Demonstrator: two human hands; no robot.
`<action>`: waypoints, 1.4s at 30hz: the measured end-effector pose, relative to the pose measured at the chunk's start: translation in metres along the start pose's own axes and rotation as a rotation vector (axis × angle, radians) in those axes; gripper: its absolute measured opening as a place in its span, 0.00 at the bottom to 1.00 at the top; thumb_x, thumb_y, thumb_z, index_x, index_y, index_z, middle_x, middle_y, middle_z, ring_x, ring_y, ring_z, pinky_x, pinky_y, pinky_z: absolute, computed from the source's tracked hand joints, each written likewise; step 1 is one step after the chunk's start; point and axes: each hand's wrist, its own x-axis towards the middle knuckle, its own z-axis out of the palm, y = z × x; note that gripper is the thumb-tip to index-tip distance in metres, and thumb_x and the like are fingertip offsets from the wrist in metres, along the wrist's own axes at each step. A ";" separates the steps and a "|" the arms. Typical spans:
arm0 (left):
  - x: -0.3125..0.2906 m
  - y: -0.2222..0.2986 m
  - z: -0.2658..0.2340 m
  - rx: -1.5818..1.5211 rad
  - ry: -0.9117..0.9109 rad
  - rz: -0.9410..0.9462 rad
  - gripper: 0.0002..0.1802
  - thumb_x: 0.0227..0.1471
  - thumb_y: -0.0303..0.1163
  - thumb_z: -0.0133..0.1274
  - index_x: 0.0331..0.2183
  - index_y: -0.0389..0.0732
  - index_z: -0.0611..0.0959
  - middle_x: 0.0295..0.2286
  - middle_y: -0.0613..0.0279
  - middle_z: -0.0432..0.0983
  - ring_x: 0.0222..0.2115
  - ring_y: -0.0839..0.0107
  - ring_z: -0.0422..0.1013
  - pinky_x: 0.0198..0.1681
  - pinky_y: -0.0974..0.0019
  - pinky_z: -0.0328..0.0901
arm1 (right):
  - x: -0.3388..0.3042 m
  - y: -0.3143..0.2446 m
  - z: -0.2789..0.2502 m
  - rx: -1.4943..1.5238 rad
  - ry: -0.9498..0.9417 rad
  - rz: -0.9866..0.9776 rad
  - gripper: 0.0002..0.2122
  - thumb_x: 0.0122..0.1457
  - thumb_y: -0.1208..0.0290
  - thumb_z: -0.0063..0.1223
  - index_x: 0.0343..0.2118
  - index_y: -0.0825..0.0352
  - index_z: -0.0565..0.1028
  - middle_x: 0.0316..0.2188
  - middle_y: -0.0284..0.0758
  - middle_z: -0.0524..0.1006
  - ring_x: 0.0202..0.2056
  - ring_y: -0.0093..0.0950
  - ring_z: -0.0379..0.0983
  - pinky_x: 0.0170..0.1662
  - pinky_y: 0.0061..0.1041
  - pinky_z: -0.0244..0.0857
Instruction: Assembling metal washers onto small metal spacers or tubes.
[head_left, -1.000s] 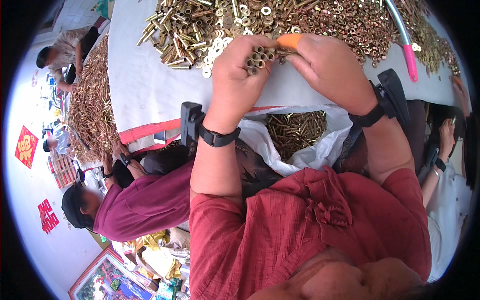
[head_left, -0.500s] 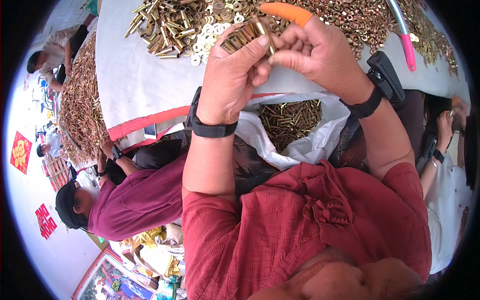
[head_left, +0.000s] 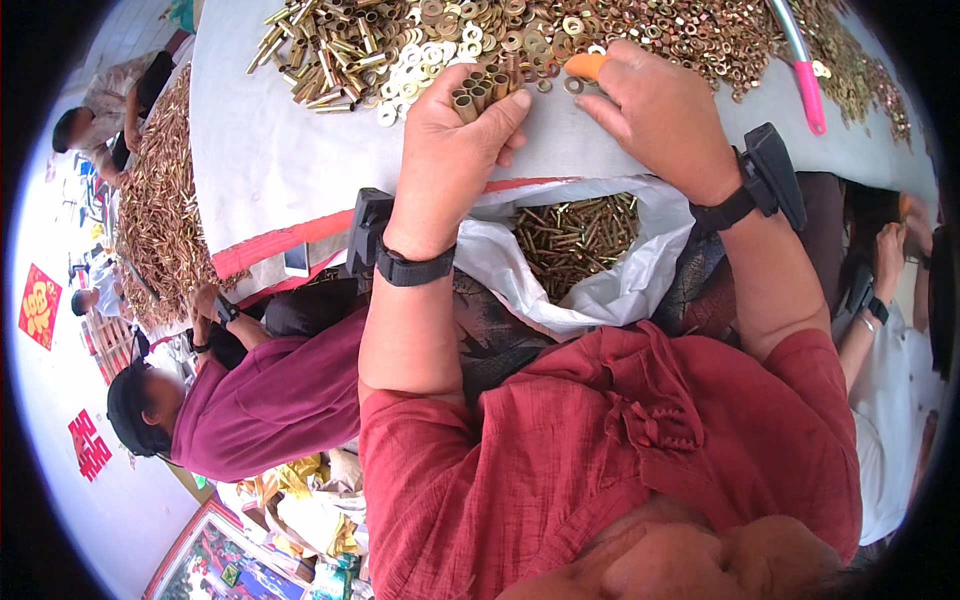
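Note:
A bundle of several short brass tubes (head_left: pixel 482 92) stands in my left hand (head_left: pixel 445 165), open ends up, with the fingers wrapped round it and the thumb across its side. To the right, my right hand (head_left: pixel 660 120) reaches over the table with an orange finger cot (head_left: pixel 586 67) on one finger. Its thumb and covered finger are apart. A small washer (head_left: pixel 573 86) shows between them; whether they touch it I cannot tell. Beyond my hands lie a heap of loose brass tubes (head_left: pixel 328 55) and a spread of flat washers (head_left: pixel 425 55).
Nuts (head_left: pixel 690 50) are heaped at the far right, near a tool with a pink handle (head_left: pixel 810 98). A white sack of bolts (head_left: pixel 575 245) sits below the table's edge. A phone (head_left: pixel 297 259) lies at the left edge. A person in purple (head_left: pixel 270 400) sits at left.
My right hand has come away from the brass tubes and moved right, down toward the washers, its fingers spreading. The left hand still grips the bundle, now turned with its ends up.

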 end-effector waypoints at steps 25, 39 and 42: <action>0.005 -0.001 -0.001 0.003 -0.096 -0.016 0.12 0.51 0.27 0.62 0.39 0.37 0.80 0.22 0.72 0.74 0.19 0.85 0.65 0.21 0.78 0.61 | 0.023 -0.014 0.001 0.510 0.134 -0.012 0.08 0.60 0.72 0.54 0.41 0.66 0.79 0.32 0.35 0.79 0.32 0.27 0.76 0.37 0.22 0.68; 0.004 -0.006 -0.015 0.224 0.007 0.183 0.08 0.54 0.28 0.60 0.37 0.40 0.80 0.21 0.74 0.71 0.19 0.85 0.62 0.20 0.79 0.57 | 0.016 -0.024 0.012 0.128 0.007 -0.011 0.05 0.55 0.70 0.53 0.32 0.64 0.76 0.27 0.38 0.73 0.31 0.39 0.74 0.33 0.37 0.70; 0.003 -0.008 -0.015 0.313 0.024 0.176 0.07 0.54 0.27 0.59 0.36 0.39 0.80 0.20 0.74 0.71 0.19 0.85 0.62 0.20 0.78 0.57 | 0.016 -0.022 0.011 0.160 0.028 -0.017 0.04 0.55 0.71 0.53 0.31 0.65 0.75 0.26 0.38 0.72 0.31 0.39 0.74 0.34 0.36 0.70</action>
